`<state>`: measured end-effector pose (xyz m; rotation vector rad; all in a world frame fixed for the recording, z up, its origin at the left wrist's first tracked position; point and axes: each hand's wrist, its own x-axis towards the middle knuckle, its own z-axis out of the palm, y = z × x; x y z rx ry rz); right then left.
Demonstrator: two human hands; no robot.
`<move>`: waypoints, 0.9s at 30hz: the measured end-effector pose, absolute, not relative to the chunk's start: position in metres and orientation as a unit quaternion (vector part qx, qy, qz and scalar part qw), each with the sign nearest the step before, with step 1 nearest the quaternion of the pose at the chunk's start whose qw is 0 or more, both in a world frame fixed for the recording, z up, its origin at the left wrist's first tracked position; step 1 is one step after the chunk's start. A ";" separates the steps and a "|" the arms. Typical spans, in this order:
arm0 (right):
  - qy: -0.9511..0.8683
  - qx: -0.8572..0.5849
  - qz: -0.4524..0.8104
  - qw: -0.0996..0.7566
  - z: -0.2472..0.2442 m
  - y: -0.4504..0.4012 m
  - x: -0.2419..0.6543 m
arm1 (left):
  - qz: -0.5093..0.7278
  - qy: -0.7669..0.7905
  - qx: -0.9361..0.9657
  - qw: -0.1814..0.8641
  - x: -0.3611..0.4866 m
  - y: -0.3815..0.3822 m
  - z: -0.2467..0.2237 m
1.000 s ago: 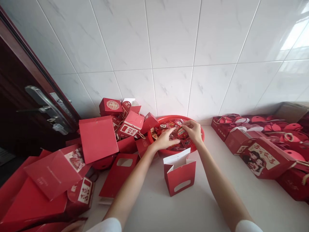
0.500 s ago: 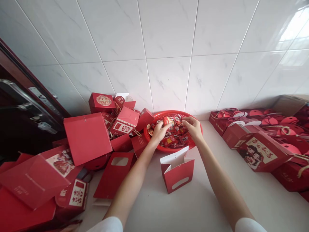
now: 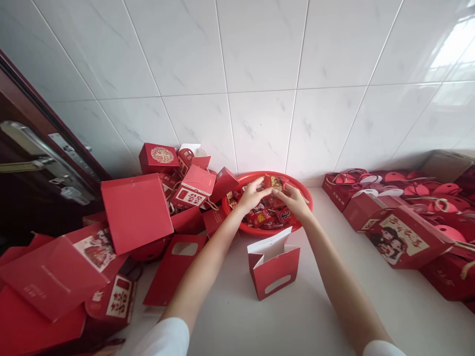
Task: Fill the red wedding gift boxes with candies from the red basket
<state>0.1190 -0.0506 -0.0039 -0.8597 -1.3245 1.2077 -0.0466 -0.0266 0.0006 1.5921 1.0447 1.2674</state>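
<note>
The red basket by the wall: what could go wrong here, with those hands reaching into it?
The red basket looks full, so packets could spill over its rim if the left hand or right hand tugs at them. The open paper bag stands close in front of the basket and might get knocked over. The heaped red boxes crowd the basket's side and could slide against it.

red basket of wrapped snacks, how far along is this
Done, apparently: the red gift boxes lined up along the right. In hand: the left hand and right hand meet over a wrapped packet in the red plastic basket. Remaining: the basket's other packets, the open red paper bag in front, and the heap of red boxes.
</note>
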 end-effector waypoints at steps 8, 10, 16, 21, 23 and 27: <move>-0.321 -0.424 0.444 0.721 -0.011 -0.034 0.128 | 0.248 0.459 0.828 0.204 -0.042 -0.009 0.007; -0.312 -0.423 0.454 0.720 -0.010 -0.033 0.129 | 0.157 0.490 0.846 0.140 -0.048 -0.008 0.006; -0.323 -0.426 0.467 0.705 -0.009 -0.034 0.129 | 0.143 0.567 0.808 0.077 -0.070 0.004 -0.001; -0.341 -0.434 0.457 0.697 -0.012 -0.032 0.131 | 0.133 0.549 0.819 0.097 -0.068 0.007 0.000; -0.339 -0.436 0.460 0.696 -0.012 -0.032 0.131 | 0.135 0.536 0.825 0.113 -0.063 0.007 0.003; -0.325 -0.432 0.470 0.698 -0.010 -0.034 0.130 | 0.105 0.508 0.840 0.158 -0.051 0.006 0.009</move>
